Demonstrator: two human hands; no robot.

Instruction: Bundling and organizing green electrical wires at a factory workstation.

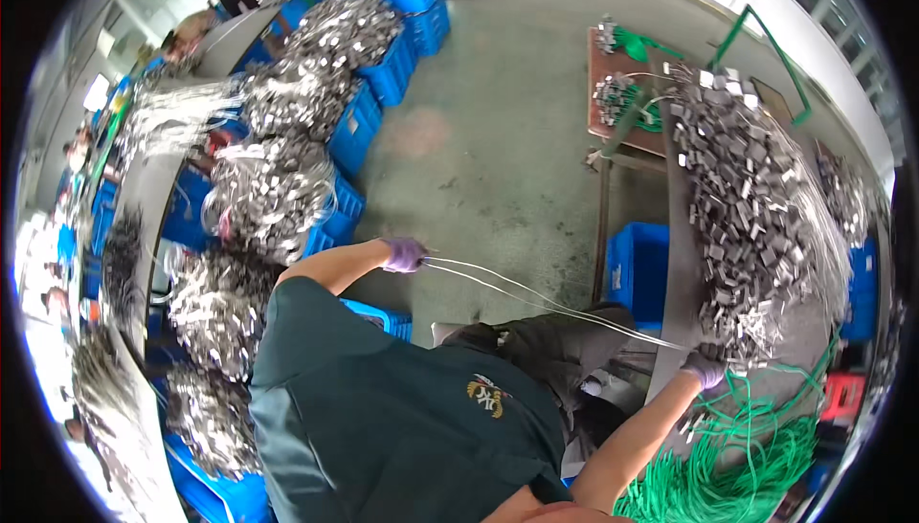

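Note:
Two thin white cables (536, 299) stretch slightly slack across my lap between my hands. Out to the left, my left hand (404, 255) wears a purple glove and is closed round one end of them. My right hand (706, 370), also gloved, is at the table's near edge, where the other end of the cables arrives. Its fingers look closed on that end, though the hold is partly hidden. Just beyond it begins a large heap of dark grey block-shaped pieces (751, 207) with white cables trailing off its right side. Close to that hand lies a bundle of green cords (728, 470).
An open blue crate (638, 272) stands left of the work table (682, 284). Blue crates (388, 71) heaped with silvery cable bundles (278, 193) line my left. Farther off are a brown side table (627, 145) and a red container (843, 396). People are at the far left.

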